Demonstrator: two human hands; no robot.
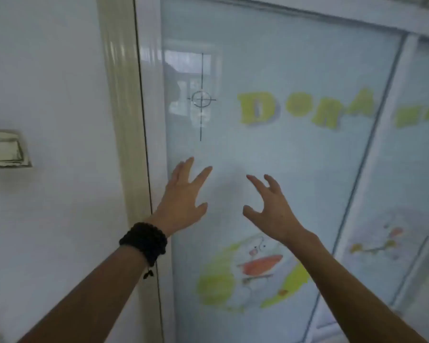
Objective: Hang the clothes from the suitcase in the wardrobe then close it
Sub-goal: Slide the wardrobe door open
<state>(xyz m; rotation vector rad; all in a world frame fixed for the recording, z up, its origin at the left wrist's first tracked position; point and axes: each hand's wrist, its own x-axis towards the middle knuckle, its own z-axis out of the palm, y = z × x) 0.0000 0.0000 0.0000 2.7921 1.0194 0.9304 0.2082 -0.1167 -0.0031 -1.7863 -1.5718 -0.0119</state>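
A pale blue glossy sliding wardrobe door (270, 149) with yellow-green letters and a cartoon print fills the view; it sits against the left frame. My left hand (183, 199), with a black bead bracelet at the wrist, is raised in front of the door with fingers spread and straight. My right hand (270, 209) is raised beside it, fingers spread and loosely bent, holding nothing. Whether either hand touches the glass is unclear. No clothes or suitcase are in view.
A second sliding door panel (419, 169) lies to the right behind a white divider. The beige wardrobe frame (124, 115) borders a white wall (47, 82) on the left, which carries a switch plate (3, 149).
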